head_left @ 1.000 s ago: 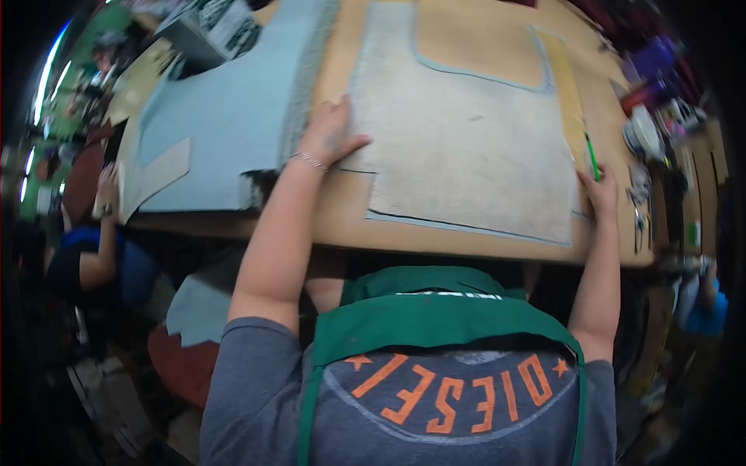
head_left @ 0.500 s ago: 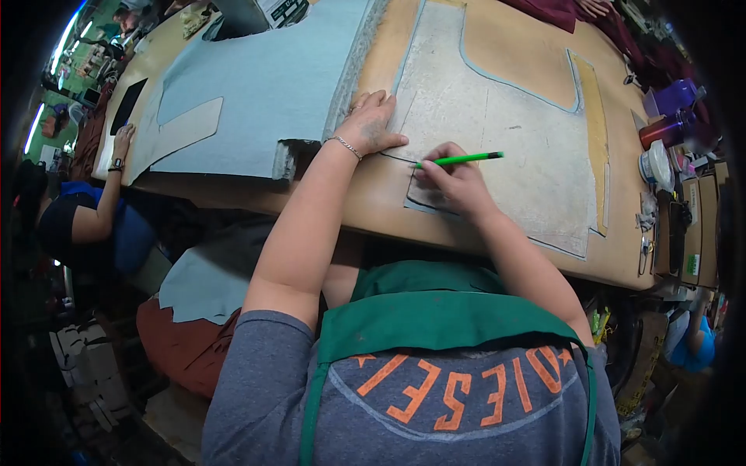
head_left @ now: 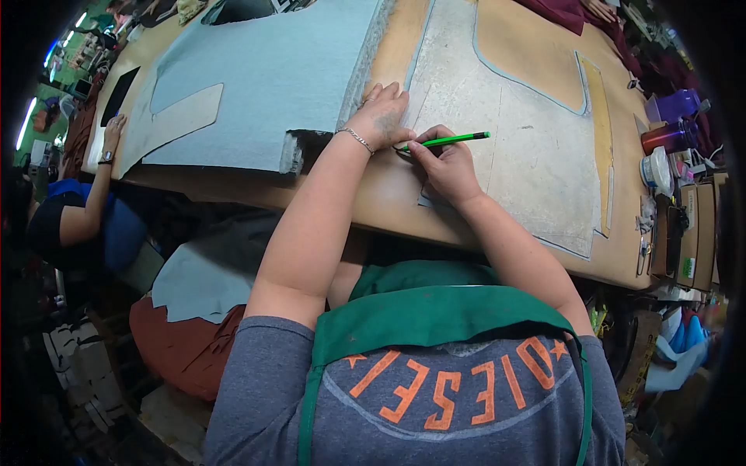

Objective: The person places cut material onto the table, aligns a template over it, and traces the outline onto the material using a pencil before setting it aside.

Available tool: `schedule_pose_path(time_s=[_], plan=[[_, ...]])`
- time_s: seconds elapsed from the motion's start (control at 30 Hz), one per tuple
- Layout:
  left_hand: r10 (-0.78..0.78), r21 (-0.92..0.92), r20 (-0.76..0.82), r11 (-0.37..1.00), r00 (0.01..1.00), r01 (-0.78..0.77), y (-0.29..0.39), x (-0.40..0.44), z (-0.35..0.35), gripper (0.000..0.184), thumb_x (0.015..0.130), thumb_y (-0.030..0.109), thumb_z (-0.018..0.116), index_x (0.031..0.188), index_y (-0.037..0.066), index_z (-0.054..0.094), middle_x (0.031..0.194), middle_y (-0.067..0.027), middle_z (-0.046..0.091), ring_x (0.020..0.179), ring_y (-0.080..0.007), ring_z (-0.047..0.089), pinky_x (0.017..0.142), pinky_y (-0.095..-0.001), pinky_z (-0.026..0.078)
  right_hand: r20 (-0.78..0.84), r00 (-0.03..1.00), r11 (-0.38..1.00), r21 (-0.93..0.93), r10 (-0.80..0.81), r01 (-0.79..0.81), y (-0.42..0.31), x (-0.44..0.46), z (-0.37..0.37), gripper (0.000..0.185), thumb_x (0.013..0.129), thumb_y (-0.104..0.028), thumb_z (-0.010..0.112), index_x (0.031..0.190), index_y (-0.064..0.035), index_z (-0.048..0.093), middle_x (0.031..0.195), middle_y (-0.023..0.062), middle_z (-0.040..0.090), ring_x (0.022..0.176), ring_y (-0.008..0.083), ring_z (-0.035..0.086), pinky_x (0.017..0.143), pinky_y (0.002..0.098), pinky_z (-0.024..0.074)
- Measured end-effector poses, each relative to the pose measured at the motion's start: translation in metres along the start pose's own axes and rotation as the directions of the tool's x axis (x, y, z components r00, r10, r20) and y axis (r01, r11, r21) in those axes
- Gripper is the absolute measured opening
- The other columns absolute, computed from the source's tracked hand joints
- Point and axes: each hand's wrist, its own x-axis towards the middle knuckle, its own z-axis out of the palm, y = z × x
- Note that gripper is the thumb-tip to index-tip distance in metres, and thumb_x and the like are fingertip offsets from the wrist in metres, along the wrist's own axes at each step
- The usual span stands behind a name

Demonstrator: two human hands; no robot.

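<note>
My right hand (head_left: 449,167) is closed around a green pencil (head_left: 465,138) with a dark end. The pencil's tip is at the lower left edge of a large pale grey pattern piece (head_left: 536,167), close to my left thumb. A dark line shows near the tip. My left hand (head_left: 380,118) lies flat with fingers stretched out, pressing on the left edge of the pattern piece and the tan table. A bracelet is around its wrist. Light blue material shows along the edges of the pattern piece.
To the left lies a stack of light blue sheets (head_left: 264,93) with a pale template (head_left: 186,109) on top. A co-worker's hand (head_left: 115,130) rests at the table's far left. Purple containers (head_left: 674,105), a tape roll (head_left: 659,169) and cardboard boxes (head_left: 691,225) stand at the right.
My right hand has moved left and up along the pattern piece's edge with the pencil, up to my left thumb. My left hand stays on the edge. The view has shifted slightly.
</note>
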Motion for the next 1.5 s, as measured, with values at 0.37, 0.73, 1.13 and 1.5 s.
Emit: schedule_pose_path(time_s=[0.37, 0.73, 1.13, 1.5], plan=[[-0.019, -0.008, 0.015, 1.000, 1.000, 0.019, 0.002, -0.001, -0.001, 0.073, 0.065, 0.029, 0.068, 0.123, -0.002, 0.036, 0.132, -0.0224, 0.028, 0.123, -0.0396, 0.022, 0.101, -0.0394, 0.024, -0.041, 0.999, 1.000, -0.013, -0.004, 0.003, -0.004, -0.005, -0.007, 0.012, 0.076, -0.012, 0.061, 0.075, -0.0025, 0.054, 0.065, 0.0045, 0.056, 0.060, 0.0088, 0.050, 0.057, 0.0235, 0.0418], [-0.065, 0.031, -0.084, 0.997, 0.994, 0.068, 0.016, -0.006, -0.002, 0.067, 0.068, 0.026, 0.066, 0.124, 0.006, 0.037, 0.132, -0.0185, 0.028, 0.124, -0.0372, 0.023, 0.099, -0.0469, 0.025, -0.080, 0.996, 0.999, 0.033, 0.044, -0.041, -0.010, -0.062, -0.039, 0.013, 0.076, -0.011, 0.062, 0.073, -0.0015, 0.054, 0.062, 0.0023, 0.054, 0.062, 0.0072, 0.050, 0.056, 0.0210, 0.0405], [0.124, 0.063, -0.062, 0.991, 0.990, -0.120, 0.089, 0.016, 0.043, 0.070, 0.071, 0.056, 0.052, 0.127, 0.018, 0.036, 0.137, -0.0106, 0.023, 0.128, -0.0318, 0.015, 0.095, -0.0612, 0.017, -0.037, 0.983, 0.979, -0.105, -0.179, 0.175, -0.007, -0.072, -0.032, 0.014, 0.072, -0.011, 0.065, 0.073, -0.0012, 0.055, 0.070, 0.0094, 0.053, 0.065, 0.0189, 0.052, 0.059, 0.0291, 0.0416], [0.095, 0.228, 0.008, 0.969, 0.995, -0.094, 0.105, 0.013, 0.035, 0.096, 0.055, 0.072, 0.053, 0.130, 0.017, 0.032, 0.139, -0.0095, 0.020, 0.129, -0.0298, 0.013, 0.096, -0.0598, 0.015, -0.128, 0.971, 0.977, 0.089, 0.203, -0.193, -0.006, -0.133, -0.187, 0.011, 0.074, -0.010, 0.063, 0.080, -0.0030, 0.056, 0.082, 0.0057, 0.059, 0.077, 0.0121, 0.054, 0.070, 0.0277, 0.0447]])
